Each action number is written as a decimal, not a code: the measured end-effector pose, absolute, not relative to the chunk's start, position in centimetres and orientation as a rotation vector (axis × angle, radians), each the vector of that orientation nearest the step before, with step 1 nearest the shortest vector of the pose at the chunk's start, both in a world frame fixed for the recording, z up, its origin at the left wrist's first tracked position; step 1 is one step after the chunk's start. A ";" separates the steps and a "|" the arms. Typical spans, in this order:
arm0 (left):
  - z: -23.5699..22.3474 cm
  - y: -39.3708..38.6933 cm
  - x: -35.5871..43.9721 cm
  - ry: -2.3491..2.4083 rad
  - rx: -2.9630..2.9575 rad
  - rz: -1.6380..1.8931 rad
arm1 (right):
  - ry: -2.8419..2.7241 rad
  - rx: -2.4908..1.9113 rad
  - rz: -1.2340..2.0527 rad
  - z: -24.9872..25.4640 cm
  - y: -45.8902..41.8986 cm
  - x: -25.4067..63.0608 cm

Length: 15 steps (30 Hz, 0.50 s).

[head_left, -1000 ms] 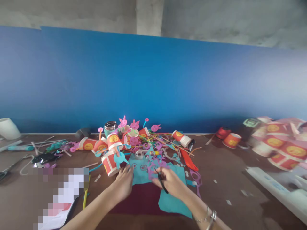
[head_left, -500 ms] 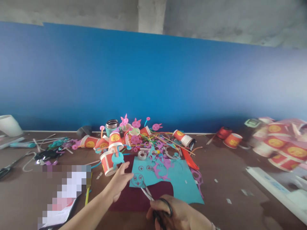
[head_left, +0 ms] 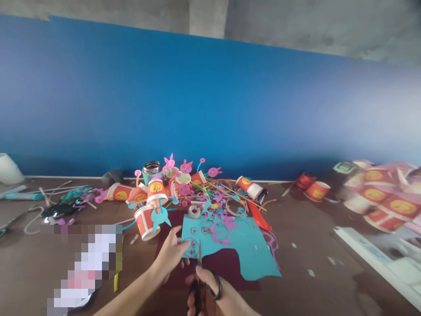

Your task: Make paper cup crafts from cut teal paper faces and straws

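Note:
My left hand (head_left: 169,256) pinches the near left corner of a teal paper sheet (head_left: 243,248), by a drawn round face (head_left: 190,247). My right hand (head_left: 210,295) at the bottom edge grips black-handled scissors (head_left: 200,274), their blades pointing up into the sheet's near edge beside the face. The sheet lies on a dark maroon sheet (head_left: 220,267), with purple paper scraps (head_left: 221,230) on top of it.
Behind the sheet is a pile of red paper cups (head_left: 144,221), pink paper rabbits, straws, a tape roll (head_left: 194,211) and a glass jar (head_left: 151,170). More red cups (head_left: 378,197) lie at right, a white box edge (head_left: 378,267) at near right. A blue wall stands behind the table.
My right hand pulled back from the purple scraps toward me, then moved the scissors' blades up to the teal sheet's edge. My left hand shifted from the table onto the sheet's corner.

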State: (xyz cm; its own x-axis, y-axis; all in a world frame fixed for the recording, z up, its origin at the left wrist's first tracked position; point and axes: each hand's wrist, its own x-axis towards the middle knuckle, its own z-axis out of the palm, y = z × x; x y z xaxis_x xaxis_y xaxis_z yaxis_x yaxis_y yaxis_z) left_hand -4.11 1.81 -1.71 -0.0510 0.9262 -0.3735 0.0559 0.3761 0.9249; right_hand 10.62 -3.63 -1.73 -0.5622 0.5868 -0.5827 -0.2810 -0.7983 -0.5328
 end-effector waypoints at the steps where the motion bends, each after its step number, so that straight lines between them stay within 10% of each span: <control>1: -1.8 1.8 -4.1 1.444 0.952 0.911 | -0.517 -1.081 2.316 -1.6 -3.8 10.0; 15: -2.0 1.7 -4.2 1.327 0.966 0.924 | -0.349 -1.167 2.051 -1.9 -4.8 6.9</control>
State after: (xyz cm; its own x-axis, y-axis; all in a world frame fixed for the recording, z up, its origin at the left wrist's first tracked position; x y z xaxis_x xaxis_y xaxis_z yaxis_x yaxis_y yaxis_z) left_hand -4.19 1.71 -2.04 0.0361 0.9391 -0.3417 0.0057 0.3417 0.9398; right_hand 6.90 -4.81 -1.93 -0.3144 0.7136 -0.6261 -0.4660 -0.6906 -0.5531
